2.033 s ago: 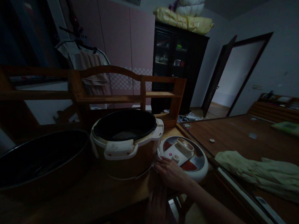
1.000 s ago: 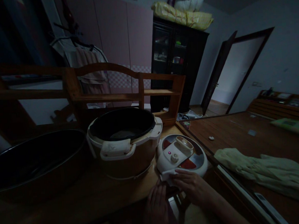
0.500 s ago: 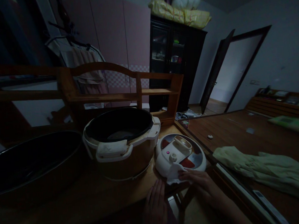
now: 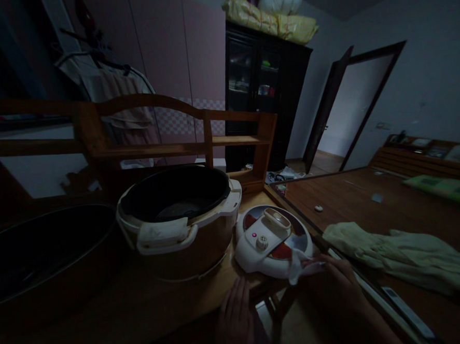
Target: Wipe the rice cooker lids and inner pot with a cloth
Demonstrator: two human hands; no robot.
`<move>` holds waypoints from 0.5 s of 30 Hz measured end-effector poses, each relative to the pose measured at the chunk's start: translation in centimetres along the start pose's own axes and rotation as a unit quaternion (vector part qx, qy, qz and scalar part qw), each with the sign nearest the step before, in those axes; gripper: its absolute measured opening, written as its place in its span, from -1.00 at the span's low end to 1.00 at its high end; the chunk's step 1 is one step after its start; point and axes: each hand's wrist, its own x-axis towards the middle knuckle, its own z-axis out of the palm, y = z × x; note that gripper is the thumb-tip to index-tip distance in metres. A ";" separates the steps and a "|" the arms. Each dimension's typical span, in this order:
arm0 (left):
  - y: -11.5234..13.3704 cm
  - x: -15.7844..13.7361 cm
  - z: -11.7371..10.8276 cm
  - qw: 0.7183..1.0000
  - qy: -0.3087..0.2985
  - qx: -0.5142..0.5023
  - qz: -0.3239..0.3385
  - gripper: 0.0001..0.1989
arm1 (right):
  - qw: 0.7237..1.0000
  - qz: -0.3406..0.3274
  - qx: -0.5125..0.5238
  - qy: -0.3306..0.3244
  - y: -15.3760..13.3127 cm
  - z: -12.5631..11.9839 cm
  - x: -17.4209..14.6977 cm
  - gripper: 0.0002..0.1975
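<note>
A round white pressure cooker lid [image 4: 258, 257] with a raised handle and a small knob lies on the wooden table. My right hand [image 4: 330, 275] pinches a white cloth or tissue [image 4: 296, 266] against the lid's near right rim. Flat at the table's front edge rests my left hand [image 4: 235, 314], fingers stretched out and holding nothing. Left of the lid stands the pressure cooker body [image 4: 192, 252] with its dark inner pot, its top uncovered. A folded white cloth [image 4: 163, 231] lies over the cooker's front handle.
A large dark pot [image 4: 57, 276] stands at the left on the table [image 4: 172, 310]. Behind runs a wooden shelf rail [image 4: 154, 148]. To the right, a brown bed surface [image 4: 348, 198] carries a pale green garment [image 4: 394, 250] and a remote control [image 4: 408, 311].
My right hand has slid the white cloth rightward along the lid's near rim. My left hand stays at the table edge. The whole view has shifted slightly.
</note>
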 end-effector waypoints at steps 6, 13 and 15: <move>-0.1 -0.2 0.1 1.000 -0.004 0.001 -0.004 -0.54 | 0.940 0.085 -0.097 0.316 4.0 -4.2 1.9 -0.61; -0.3 -0.2 -0.1 1.000 -0.020 -0.005 0.003 -0.49 | 0.915 0.017 -0.085 0.393 0.6 -5.5 9.0 -0.56; -0.3 -0.1 -0.1 1.000 -0.015 -0.009 0.004 -0.48 | 0.943 -0.030 -0.107 0.315 -1.5 -4.0 11.5 -0.56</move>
